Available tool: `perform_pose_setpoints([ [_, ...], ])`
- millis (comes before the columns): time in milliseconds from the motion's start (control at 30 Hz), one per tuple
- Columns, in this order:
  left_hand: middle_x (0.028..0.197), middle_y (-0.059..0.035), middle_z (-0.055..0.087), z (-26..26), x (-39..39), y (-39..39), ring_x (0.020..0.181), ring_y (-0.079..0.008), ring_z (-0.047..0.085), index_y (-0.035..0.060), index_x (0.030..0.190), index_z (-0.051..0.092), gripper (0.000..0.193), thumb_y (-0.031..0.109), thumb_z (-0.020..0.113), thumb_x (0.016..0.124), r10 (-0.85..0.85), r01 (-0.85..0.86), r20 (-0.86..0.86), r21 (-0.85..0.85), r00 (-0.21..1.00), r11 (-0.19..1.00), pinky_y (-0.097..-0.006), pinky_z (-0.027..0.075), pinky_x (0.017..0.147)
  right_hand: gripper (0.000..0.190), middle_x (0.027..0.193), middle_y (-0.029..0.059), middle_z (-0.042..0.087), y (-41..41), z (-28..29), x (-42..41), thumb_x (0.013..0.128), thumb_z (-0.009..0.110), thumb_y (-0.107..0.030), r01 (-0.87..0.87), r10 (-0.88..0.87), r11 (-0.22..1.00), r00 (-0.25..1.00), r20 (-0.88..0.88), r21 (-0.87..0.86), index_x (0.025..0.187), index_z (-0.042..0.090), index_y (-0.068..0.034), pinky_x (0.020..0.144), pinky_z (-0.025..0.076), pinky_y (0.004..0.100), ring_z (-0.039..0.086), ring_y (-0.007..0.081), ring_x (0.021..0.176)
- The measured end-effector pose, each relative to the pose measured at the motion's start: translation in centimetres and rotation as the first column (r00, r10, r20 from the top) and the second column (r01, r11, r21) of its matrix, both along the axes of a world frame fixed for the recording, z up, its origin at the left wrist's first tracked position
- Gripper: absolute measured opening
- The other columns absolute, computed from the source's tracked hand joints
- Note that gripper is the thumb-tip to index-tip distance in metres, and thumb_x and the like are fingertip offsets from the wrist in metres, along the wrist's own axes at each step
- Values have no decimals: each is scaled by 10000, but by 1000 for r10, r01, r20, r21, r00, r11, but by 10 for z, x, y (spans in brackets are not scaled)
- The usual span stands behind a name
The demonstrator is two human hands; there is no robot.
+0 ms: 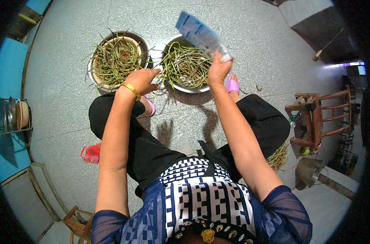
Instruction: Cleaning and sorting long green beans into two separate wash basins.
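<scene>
My right hand (219,71) grips one end of a blue and white plastic packet (203,35), which is blurred and tilts up to the left. Behind it is a metal basin (192,90) heaped with long thin green stems (185,65); the packet covers part of its far rim. My left hand (142,80), with a yellow bracelet at the wrist, hovers empty with fingers spread between the two basins. On the left, a second metal basin (144,39) contains a cream-coloured bowl (133,39) full of similar stems (114,61). Whether my left fingertips touch any stems, I cannot tell.
A red plastic bottle (92,153) lies by my left leg. To the right are a wooden chair (319,116), a metal pot (308,172) and a pile of stems (278,157). A wire rack (11,117) is at far left. Speckled tiles (249,30) cover the floor.
</scene>
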State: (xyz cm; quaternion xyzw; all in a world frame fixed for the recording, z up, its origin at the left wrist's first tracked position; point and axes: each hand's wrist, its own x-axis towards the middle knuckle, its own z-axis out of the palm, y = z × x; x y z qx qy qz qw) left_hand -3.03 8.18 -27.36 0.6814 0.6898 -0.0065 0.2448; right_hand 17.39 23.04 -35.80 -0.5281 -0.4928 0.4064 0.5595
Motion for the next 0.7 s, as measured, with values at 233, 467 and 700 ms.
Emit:
perform_pose_setpoints([
  [233, 1018, -182, 589, -5, -4, -2, 946, -341, 560, 85, 1214, 470, 549, 200, 670, 715, 1, -1, 15, 20, 1000, 1000, -399, 447, 812, 645, 1173, 306, 451, -11, -38, -10, 801, 608, -240, 16, -3, 998, 982, 191, -64, 1235, 309, 132, 959, 325, 395, 443, 387, 1113],
  [467, 995, -186, 592, -4, -6, -2, 922, -342, 565, 83, 1206, 471, 554, 218, 682, 711, 4, -4, 12, 7, 1000, 1000, -401, 447, 798, 596, 1128, 290, 483, -10, -49, -12, 793, 615, -225, -18, 29, 997, 988, 151, -72, 1195, 344, 121, 926, 347, 400, 475, 384, 1064],
  [700, 959, -184, 602, -6, -10, -2, 902, -347, 570, 75, 1196, 477, 549, 226, 684, 711, -13, 12, 22, 45, 1000, 999, -404, 453, 787, 398, 1037, 196, 553, -35, -48, 3, 789, 598, -83, 62, -48, 984, 995, 86, -167, 1118, 411, 42, 853, 400, 360, 543, 291, 949],
])
